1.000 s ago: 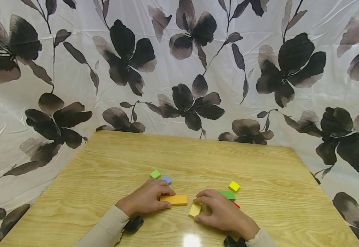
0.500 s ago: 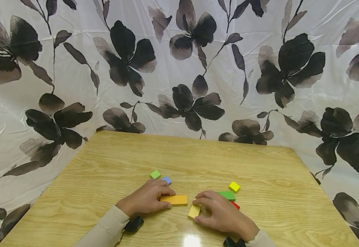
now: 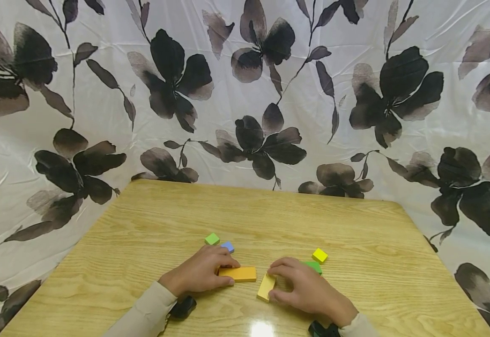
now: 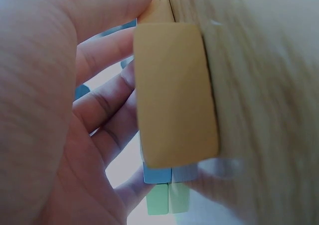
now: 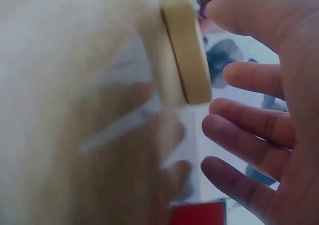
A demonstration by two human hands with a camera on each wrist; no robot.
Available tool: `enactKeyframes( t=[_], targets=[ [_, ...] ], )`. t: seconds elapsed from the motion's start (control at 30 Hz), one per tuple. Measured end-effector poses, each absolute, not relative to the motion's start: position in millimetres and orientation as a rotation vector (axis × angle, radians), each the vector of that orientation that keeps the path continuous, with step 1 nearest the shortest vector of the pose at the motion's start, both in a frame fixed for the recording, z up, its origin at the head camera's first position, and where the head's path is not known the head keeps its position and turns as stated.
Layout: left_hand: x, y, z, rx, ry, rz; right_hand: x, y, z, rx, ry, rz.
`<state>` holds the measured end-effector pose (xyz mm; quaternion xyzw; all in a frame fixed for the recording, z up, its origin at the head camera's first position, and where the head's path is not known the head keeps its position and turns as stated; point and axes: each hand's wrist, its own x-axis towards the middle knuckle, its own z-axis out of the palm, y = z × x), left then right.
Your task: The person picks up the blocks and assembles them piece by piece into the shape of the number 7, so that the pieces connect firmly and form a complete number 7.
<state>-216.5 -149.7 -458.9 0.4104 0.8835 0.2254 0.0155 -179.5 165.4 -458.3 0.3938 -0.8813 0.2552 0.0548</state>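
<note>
My left hand [image 3: 198, 271] holds an orange rectangular block [image 3: 245, 274] by its left end, thumb on the near side and fingers on the far side. The block lies flat on the table. Just right of it, a pale yellow block [image 3: 266, 287] lies at a slant. Around that block's right side is my right hand [image 3: 304, 286], its fingers relaxed and spread. In the right wrist view a gap shows between the fingertips and the pale yellow block [image 5: 189, 53]. The left wrist view shows the orange block's end face [image 4: 174, 95] up close.
Behind my left hand sit a light green block [image 3: 212, 239] and a blue block [image 3: 227, 246]. A green block [image 3: 314, 267], partly hidden, and a yellow block [image 3: 320, 255] lie beyond my right hand. A red block [image 5: 198, 214] shows in the right wrist view. A floral cloth [image 3: 245, 93] hangs behind the table.
The pale yellow block has shifted slightly toward me. My right hand has then drawn a little to the right, off the block, covering the red block in the head view. My left hand has stayed still.
</note>
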Motion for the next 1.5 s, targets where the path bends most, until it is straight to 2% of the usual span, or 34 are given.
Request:
enactKeyframes(
  t=[0.27,0.7,1.5],
  targets=[
    [-215,-150,-459,1.268,2.754,0.686,-186,180,-452,1.131,-2.557,0.972],
    [-215,-150,-457,1.263,2.756,0.677,-199,218,-454,0.843,-2.524,1.103],
    [-215,-148,-456,1.253,2.762,0.657,-186,256,-460,0.616,-2.612,1.283]
  ],
)
